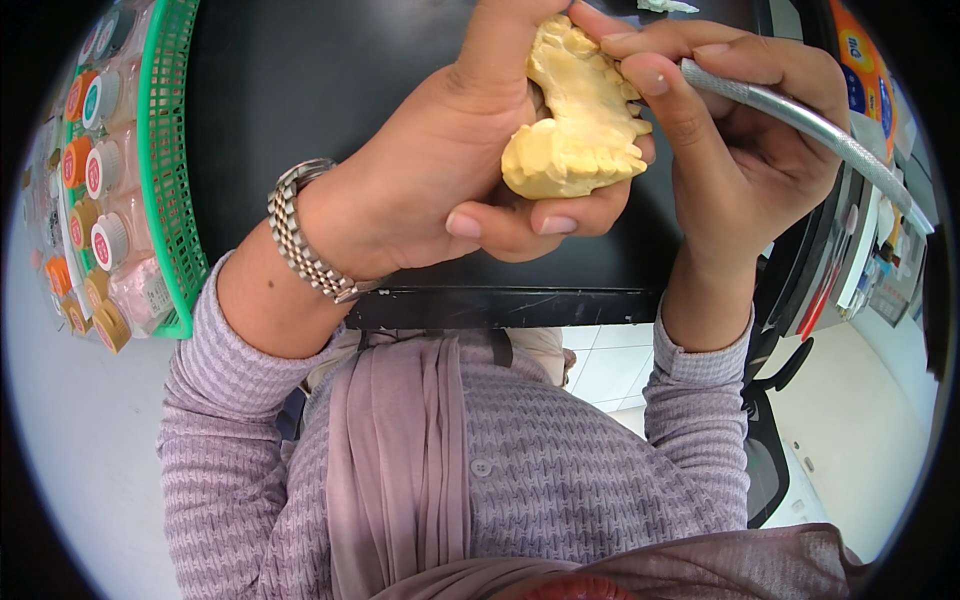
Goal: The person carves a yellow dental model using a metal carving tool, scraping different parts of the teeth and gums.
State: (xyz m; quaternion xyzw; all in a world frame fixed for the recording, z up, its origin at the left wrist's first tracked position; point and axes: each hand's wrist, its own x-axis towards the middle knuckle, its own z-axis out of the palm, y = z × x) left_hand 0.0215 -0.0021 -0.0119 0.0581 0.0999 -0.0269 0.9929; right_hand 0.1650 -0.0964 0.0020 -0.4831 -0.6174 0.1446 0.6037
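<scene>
A yellow plaster dental cast (585, 120) with a row of moulded teeth is held up over the black table. My left hand (440, 150) grips it, thumb along the top and fingers curled beneath. On the cast's right side, my right hand (745, 140) pinches a silver metal hand tool with a knurled handle (835, 135). The handle slants down to the right, past my knuckles. My right fingertips are close against the upper right edge of the cast. The tool's working tip is hidden by my fingers.
The black table top (300, 80) lies under my hands, its front edge close to my body. A green plastic basket (175, 180) with several capped bottles (108, 165) stands at left. An orange and blue package (862, 60) is at far right, and a white scrap (667, 5) lies at the back.
</scene>
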